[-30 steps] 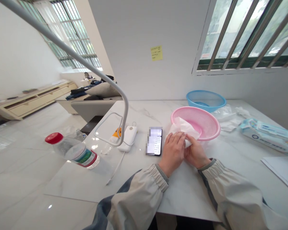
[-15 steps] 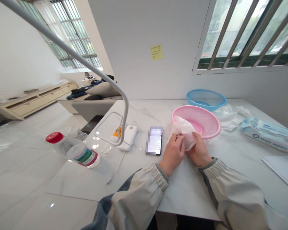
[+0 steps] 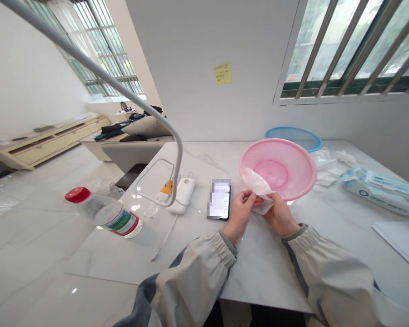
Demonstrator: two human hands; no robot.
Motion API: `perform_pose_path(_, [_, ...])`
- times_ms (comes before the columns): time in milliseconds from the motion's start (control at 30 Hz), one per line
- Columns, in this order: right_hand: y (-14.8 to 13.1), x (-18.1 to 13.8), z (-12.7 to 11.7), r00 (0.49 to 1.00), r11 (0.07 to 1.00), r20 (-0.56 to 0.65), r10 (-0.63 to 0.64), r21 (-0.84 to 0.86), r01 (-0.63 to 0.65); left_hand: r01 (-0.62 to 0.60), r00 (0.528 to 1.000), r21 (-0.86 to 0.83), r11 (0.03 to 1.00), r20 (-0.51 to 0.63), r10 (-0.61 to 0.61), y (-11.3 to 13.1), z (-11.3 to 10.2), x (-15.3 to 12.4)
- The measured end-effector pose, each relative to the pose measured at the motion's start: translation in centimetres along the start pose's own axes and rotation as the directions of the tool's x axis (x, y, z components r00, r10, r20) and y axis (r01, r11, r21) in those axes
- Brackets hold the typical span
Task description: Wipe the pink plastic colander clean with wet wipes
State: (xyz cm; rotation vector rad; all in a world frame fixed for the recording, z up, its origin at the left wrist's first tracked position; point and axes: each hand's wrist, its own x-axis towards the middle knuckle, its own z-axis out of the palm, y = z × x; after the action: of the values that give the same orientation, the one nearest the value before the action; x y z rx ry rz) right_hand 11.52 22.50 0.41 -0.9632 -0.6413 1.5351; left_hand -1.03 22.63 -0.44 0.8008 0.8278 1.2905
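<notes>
Pink plastic colander (image 3: 277,168) tilted up more steeply than before, rim now hiding most of the blue basket (image 3: 293,132). White wipe (image 3: 257,182) pinched between fingers (image 3: 250,198) of left hand (image 3: 239,217) and right hand (image 3: 279,217), above the tabletop (image 3: 269,272) mid-surface, just before the colander. Writing on yellow sticky note (image 3: 222,73) too small to read.

Nothing legible on this desk! The yellow sticky note (image 3: 222,73) shows tiny handwriting, the phone (image 3: 220,199) screen is blurred, and print on the wipes packet (image 3: 381,193) and bottle label (image 3: 120,222) flanking the phone stays unreadable.
</notes>
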Motion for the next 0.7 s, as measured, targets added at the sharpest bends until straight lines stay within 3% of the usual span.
perform_pose_path(367, [-0.8,-0.2,0.1,0.995,0.995,0.018,-0.098,-0.008,0.098,-0.039,0.993,-0.079,0.996,0.111,0.047,0.7,0.5,-0.7])
perform_pose_path(700, [-1.5,-0.6,0.3,0.995,0.997,0.072,-0.066,-0.045,0.069,-0.042,0.999,-0.042,0.998,-0.017,0.042,1.4,0.7,-1.0])
